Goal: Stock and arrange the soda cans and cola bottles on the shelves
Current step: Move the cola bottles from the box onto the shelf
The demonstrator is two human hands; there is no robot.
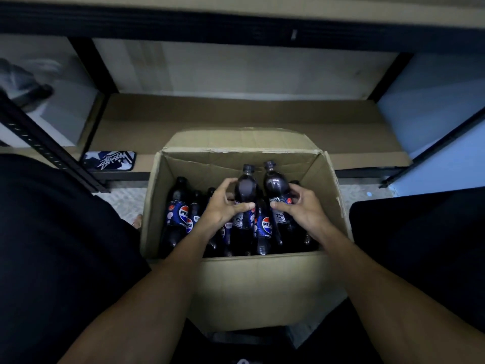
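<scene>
An open cardboard box (262,282) stands on the floor between my knees, holding several dark cola bottles with blue labels (177,214). My left hand (223,206) grips one cola bottle (245,187) around its middle, its cap raised above the others. My right hand (299,208) grips a second cola bottle (277,185) just to the right, also lifted and tilted slightly left. Both bottles are still inside the box's opening. The low shelf (236,119) lies just beyond the box.
The bottom shelf is lined with brown cardboard. A phone in a blue patterned case (109,161) lies on its front left edge. Black shelf uprights (34,137) stand left and right (430,153). An upper shelf edge (236,27) crosses the top. My dark-clothed knees flank the box.
</scene>
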